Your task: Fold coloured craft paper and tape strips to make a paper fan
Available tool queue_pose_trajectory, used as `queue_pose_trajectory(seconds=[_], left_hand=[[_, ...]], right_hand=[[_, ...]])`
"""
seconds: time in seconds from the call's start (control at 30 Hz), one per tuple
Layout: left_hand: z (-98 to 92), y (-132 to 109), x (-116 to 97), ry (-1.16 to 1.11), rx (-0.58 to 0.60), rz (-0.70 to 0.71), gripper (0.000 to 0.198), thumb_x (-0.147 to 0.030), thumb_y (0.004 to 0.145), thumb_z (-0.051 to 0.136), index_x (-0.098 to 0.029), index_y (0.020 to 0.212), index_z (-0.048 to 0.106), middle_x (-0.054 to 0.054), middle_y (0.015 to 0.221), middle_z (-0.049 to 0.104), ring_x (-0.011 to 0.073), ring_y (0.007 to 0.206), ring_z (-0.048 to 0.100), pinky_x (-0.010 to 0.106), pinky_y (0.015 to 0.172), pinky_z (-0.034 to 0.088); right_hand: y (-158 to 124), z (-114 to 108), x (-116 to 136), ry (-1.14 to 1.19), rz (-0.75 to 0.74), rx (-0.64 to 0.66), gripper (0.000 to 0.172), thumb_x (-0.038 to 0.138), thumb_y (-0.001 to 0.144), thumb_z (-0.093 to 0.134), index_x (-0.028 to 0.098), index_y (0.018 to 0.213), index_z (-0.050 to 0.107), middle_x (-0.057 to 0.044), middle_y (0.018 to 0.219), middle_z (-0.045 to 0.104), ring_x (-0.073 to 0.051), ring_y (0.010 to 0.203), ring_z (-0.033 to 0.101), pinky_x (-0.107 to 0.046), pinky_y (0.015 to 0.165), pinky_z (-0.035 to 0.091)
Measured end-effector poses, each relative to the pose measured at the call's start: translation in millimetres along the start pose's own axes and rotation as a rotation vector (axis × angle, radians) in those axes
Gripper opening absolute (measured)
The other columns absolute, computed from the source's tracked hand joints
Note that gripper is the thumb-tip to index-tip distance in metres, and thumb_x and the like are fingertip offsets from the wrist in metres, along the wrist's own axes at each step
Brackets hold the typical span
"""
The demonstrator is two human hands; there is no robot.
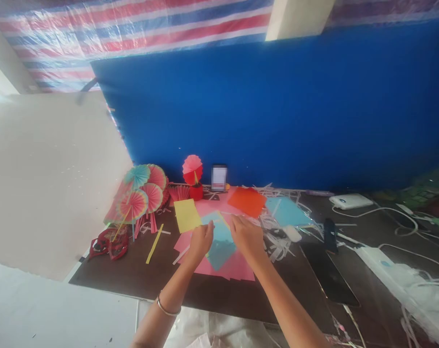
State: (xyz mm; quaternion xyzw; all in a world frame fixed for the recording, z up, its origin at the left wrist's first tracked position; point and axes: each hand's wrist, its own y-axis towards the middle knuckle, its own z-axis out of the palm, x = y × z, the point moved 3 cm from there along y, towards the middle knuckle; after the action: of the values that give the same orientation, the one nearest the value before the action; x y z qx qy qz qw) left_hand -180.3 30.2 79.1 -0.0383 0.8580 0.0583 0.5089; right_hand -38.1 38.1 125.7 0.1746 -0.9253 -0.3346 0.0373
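My left hand point(201, 240) is over the left edge of a light blue paper sheet point(221, 249), fingers pinched together; what they hold is hidden. Across from it, my right hand point(246, 237) pinches at a thin yellowish paper strip point(224, 221) near its fingertips. Pink paper sheets point(241, 270) lie under the blue one. Left of my hands is a yellow paper sheet point(188, 216), and beyond my right hand an orange-red paper sheet point(247, 201).
Folded paper fans point(132, 205) and a red ribbon-like bundle point(112, 243) are at left. A small fan point(192, 170) stands in a red pot point(196, 192) beside a propped phone point(219, 178). Paper scraps point(279, 244), a dark phone point(330, 273) and a power strip point(386, 270) lie at right.
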Motion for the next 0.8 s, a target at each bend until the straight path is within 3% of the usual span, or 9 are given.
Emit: queue_pose_trajectory(seconds=[0.07,0.23,0.53,0.8], left_hand=[[2.1,-1,1,-0.038,0.014,0.007,0.059,-0.056,0.085,0.027,-0.016,0.065,0.065,0.013,0.075,0.068,0.0263,0.073,0.063,0.033,0.068,0.042],[6.7,5,3,-0.092,-0.007,-0.009,0.057,-0.060,0.082,0.033,-0.016,0.061,0.062,0.006,0.059,0.062,0.0221,0.064,0.060,0.031,0.064,0.044],[21.7,37,6,-0.660,0.045,-0.197,0.051,-0.058,0.069,0.058,-0.008,0.067,0.065,0.010,0.066,0.065,0.0223,0.072,0.064,0.034,0.069,0.053],[22.5,49,13,-0.546,0.031,-0.060,0.045,-0.053,0.073,0.055,-0.010,0.067,0.066,0.007,0.067,0.066,0.0212,0.076,0.064,0.034,0.073,0.051]], right_hand=[[0,2,0,-0.004,0.005,0.004,0.025,0.010,0.081,0.042,0.017,0.070,0.063,-0.002,0.058,0.059,-0.011,0.055,0.052,-0.026,0.051,0.022],[-2,8,0,-0.005,0.019,0.061,0.023,0.010,0.081,0.043,0.017,0.072,0.062,-0.003,0.061,0.062,-0.012,0.057,0.054,-0.026,0.050,0.021],[-6,13,1,-0.010,0.019,0.080,0.023,0.012,0.082,0.044,0.017,0.083,0.066,-0.004,0.069,0.066,-0.013,0.057,0.056,-0.026,0.052,0.025],[-5,11,-1,0.024,-0.015,0.218,0.027,0.016,0.086,0.040,0.019,0.092,0.066,-0.005,0.073,0.068,-0.014,0.062,0.059,-0.025,0.053,0.029]])
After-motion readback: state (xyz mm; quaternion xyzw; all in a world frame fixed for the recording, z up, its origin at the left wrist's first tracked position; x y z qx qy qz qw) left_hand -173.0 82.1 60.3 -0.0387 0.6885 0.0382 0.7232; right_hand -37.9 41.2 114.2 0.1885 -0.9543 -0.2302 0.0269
